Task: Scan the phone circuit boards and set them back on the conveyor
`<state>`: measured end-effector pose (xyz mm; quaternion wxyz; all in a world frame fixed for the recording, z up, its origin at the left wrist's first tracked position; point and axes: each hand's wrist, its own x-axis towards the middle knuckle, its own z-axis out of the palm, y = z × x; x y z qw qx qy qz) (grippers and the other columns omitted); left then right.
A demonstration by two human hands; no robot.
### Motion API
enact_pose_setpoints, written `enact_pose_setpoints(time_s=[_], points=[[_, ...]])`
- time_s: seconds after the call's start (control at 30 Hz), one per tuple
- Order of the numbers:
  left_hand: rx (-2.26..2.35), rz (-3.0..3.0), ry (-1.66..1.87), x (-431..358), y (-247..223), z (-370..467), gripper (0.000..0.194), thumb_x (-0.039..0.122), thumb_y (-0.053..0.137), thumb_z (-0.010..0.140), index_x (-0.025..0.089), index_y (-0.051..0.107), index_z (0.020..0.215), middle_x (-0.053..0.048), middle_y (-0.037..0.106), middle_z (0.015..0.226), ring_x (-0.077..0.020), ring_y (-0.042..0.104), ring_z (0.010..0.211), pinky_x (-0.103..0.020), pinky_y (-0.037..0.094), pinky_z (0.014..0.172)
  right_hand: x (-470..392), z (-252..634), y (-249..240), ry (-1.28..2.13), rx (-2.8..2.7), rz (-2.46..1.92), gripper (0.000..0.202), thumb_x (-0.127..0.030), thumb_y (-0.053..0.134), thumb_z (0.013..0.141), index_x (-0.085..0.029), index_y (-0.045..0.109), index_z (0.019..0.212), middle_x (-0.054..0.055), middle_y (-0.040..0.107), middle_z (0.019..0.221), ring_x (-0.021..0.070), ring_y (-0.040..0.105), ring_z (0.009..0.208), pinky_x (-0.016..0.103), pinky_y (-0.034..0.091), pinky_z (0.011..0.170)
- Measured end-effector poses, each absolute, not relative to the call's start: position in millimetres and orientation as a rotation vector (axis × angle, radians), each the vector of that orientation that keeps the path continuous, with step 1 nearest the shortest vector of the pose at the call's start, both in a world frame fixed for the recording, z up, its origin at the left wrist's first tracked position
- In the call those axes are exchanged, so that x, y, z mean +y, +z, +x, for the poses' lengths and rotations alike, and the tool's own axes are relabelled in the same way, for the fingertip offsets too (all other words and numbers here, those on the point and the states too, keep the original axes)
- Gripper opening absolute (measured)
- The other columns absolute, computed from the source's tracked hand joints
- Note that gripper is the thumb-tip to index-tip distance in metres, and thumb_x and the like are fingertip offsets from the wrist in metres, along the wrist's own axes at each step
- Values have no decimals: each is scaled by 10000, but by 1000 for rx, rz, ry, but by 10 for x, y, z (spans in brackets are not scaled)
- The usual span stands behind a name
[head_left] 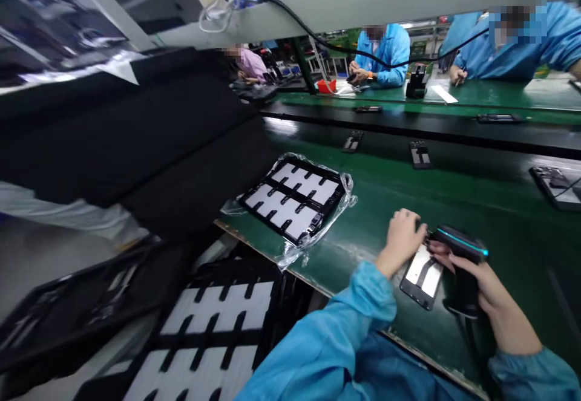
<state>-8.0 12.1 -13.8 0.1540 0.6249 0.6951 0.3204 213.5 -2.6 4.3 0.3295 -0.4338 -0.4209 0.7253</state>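
Observation:
My right hand (488, 283) is wrapped around a black handheld barcode scanner (462, 292) with a lit blue strip along its head. Just left of the scanner, an opened smartphone (417, 289) lies at a slant on the green bench, its silver inside crossed by a black strip. At the phone's far end, the curled fingers of my left hand (403, 237) grip its top edge. The right fingertips reach under the scanner head, close to the phone; whether they touch it is unclear.
A black tray (290, 198) of silver-grey pieces in clear plastic wrap lies on the bench (358, 231). Another such tray (213, 322) sits lower left. Phones, one here (420, 154), lie on a dark belt (454, 138). Co-workers in blue (393, 47) work across it.

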Motion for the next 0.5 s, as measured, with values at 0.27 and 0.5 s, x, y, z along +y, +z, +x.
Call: enact_pose_setpoints(time_s=[0.27, 0.5], points=[[2577, 1484, 465, -377, 5, -2960, 353, 241, 552, 848, 80, 585, 1160, -165, 611, 1158, -274, 564, 1088, -375, 425, 982, 159, 1937, -136, 1958, -1018, -1002, 285, -331, 754, 781, -182, 760, 1025, 131, 656, 1300, 337, 539, 1290, 437, 401, 1147], [2400, 1641, 245, -411, -77, -2893, 405, 193, 619, 733, 85, 615, 1123, -143, 597, 1105, -252, 574, 987, -337, 436, 930, 164, 1947, -147, 1964, -1021, -996, 270, -300, 764, 770, -170, 758, 1007, 124, 670, 1277, 341, 555, 1269, 466, 376, 1158]])
